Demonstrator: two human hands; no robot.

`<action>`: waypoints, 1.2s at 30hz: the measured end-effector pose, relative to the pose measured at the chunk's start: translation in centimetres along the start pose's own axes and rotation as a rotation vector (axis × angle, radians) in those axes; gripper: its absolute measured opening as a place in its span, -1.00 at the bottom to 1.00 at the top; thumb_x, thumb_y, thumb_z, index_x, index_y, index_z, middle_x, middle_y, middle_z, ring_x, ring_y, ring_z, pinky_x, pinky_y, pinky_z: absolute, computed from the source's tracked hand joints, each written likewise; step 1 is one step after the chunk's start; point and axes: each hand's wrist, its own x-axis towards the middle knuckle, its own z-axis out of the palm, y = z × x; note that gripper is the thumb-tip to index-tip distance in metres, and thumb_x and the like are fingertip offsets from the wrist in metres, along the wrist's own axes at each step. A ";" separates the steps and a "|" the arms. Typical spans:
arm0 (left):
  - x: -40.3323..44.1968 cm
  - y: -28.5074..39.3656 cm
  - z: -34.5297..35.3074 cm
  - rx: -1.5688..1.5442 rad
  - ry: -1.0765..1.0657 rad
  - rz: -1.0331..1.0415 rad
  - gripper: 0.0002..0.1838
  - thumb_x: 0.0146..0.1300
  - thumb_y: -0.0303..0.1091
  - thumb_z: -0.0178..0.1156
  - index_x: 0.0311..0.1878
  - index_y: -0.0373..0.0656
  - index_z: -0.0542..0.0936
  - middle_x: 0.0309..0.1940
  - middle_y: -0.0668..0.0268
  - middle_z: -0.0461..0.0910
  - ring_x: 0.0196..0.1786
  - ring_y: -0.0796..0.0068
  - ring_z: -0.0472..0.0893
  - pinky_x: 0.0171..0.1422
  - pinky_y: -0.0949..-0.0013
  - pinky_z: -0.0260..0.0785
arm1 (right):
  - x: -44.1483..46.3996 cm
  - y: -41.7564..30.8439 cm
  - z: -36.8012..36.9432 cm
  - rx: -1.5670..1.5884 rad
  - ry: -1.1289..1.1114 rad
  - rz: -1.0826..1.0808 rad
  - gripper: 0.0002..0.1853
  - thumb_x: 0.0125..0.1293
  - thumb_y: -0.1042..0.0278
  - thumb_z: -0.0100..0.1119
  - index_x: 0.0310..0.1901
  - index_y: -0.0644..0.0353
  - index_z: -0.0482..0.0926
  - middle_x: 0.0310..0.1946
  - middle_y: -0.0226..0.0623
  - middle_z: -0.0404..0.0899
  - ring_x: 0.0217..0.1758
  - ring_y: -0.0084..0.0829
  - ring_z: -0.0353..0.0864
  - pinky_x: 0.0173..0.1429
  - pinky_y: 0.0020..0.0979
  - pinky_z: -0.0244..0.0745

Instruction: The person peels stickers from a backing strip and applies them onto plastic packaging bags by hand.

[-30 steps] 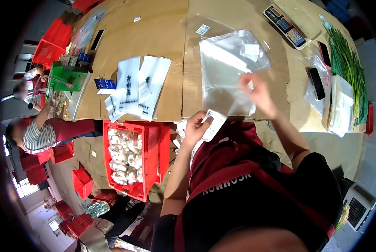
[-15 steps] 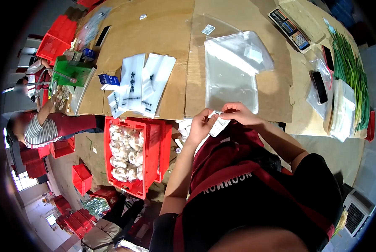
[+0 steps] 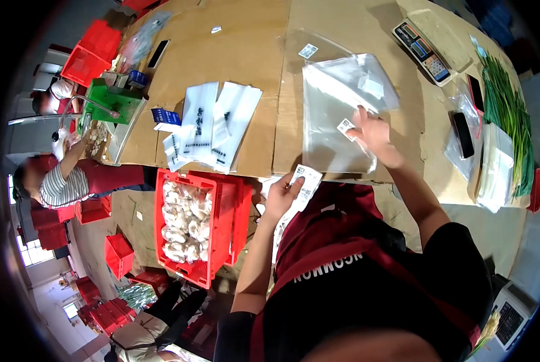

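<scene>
My left hand (image 3: 282, 196) is closed on a strip of printed white label stickers (image 3: 306, 181) in front of the table edge. Between the fingertips of my right hand (image 3: 373, 134) is a single label sticker (image 3: 346, 127). That hand hovers over a stack of clear plastic bags (image 3: 333, 136), and I cannot tell whether it touches them. A loose clear bag with a label (image 3: 308, 50) on it lies beyond the stack. Left of the stack are white printed bags (image 3: 198, 117).
A red crate (image 3: 212, 238) of bagged pale produce stands by the table's front edge. A scale (image 3: 422, 53), phones (image 3: 462, 134) and green stalks (image 3: 506, 114) lie to the right. At the left, a person in a striped shirt (image 3: 64, 184) works near a green bin (image 3: 108, 101).
My hands have moved apart. A single label sticker has come away in my right hand, now over the clear bags; the strip stays in my left. The view has shifted slightly.
</scene>
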 end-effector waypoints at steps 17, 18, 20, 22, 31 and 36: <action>-0.8 -1.0 0.7 -0.314 0.021 0.106 -0.90 0.07 -0.63 0.01 -0.36 -0.35 0.50 -0.31 0.34 0.49 -0.35 0.72 0.39 -0.31 0.63 0.23 | -2.9 0.5 1.4 0.489 0.061 -0.549 -0.87 0.03 0.24 0.16 -0.48 0.07 0.50 -0.38 -0.48 0.42 -0.21 -0.40 0.35 -0.05 -0.36 0.13; -0.8 -1.3 0.9 -0.312 0.023 0.134 -0.90 0.09 -0.63 0.03 -0.31 -0.34 0.50 -0.34 0.36 0.49 -0.36 0.72 0.38 -0.30 0.63 0.23 | -3.1 0.5 1.4 0.484 -0.002 -0.507 -0.87 0.02 0.23 0.17 -0.47 0.07 0.51 -0.37 -0.48 0.42 -0.20 -0.41 0.35 -0.04 -0.37 0.12; -0.7 -1.5 1.1 -0.310 0.023 0.165 -0.88 0.11 -0.62 0.04 -0.27 -0.33 0.50 -0.37 0.39 0.48 -0.37 0.72 0.38 -0.30 0.63 0.23 | -3.1 0.5 1.7 0.476 -0.063 -0.465 -0.86 0.01 0.22 0.19 -0.46 0.06 0.52 -0.37 -0.48 0.43 -0.19 -0.42 0.35 -0.02 -0.38 0.12; -0.8 -0.9 1.2 -0.345 -0.022 0.076 -0.94 0.13 -0.58 0.09 -0.31 -0.32 0.49 -0.40 0.43 0.46 -0.39 0.72 0.36 -0.31 0.62 0.21 | -2.9 0.1 2.7 0.548 -0.039 -0.409 -0.86 -0.01 0.22 0.21 -0.45 0.05 0.55 -0.42 -0.47 0.44 -0.22 -0.41 0.37 0.00 -0.39 0.12; -2.0 -1.9 0.2 -0.218 0.028 -0.017 -0.93 0.13 -0.52 0.11 -0.42 -0.31 0.49 -0.60 0.51 0.40 -0.53 0.78 0.27 -0.46 0.62 0.11 | 3.2 9.0 0.3 1.263 0.788 0.461 -0.79 0.20 0.39 0.07 -0.15 0.27 0.43 -0.32 -0.36 0.48 -0.25 -0.55 0.42 -0.17 -0.54 0.33; -0.5 -2.4 1.4 -0.241 -0.035 0.063 -0.89 0.13 -0.48 0.12 -0.30 -0.33 0.53 -0.52 0.43 0.50 -0.47 0.75 0.39 -0.42 0.60 0.24 | -1.0 2.7 -3.8 0.935 0.233 0.097 -0.88 0.20 0.46 0.04 -0.23 0.26 0.46 -0.35 -0.42 0.49 -0.28 -0.60 0.41 -0.16 -0.56 0.32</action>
